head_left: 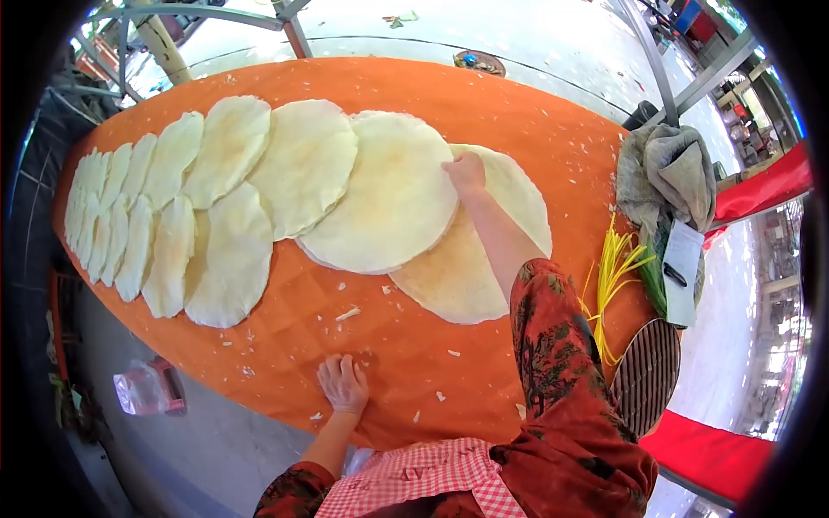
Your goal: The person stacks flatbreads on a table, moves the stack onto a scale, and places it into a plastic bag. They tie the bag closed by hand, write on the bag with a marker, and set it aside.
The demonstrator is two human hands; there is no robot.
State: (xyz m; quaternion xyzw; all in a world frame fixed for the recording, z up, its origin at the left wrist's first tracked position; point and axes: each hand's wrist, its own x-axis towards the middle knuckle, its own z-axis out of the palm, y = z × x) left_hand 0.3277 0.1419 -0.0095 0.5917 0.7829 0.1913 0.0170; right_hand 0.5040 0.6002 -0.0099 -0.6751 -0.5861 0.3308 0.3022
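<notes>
Red floral sleeves (pixel 553 345) w/ pink-checked apron (pixel 423 475).

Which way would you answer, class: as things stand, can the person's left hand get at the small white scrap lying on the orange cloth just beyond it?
Probably yes. The left hand rests flat on the orange cloth, and only bare cloth lies between it and the white scrap.

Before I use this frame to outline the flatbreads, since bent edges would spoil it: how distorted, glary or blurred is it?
Head view: strong fisheye, with black corners, and the orange table edge bows into an arc; daylight is bright and even, with pale ground washed out at top; the flatbreads under the right hand are sharp, while the far-left ones are squeezed narrow; the left hand is clear.
</notes>
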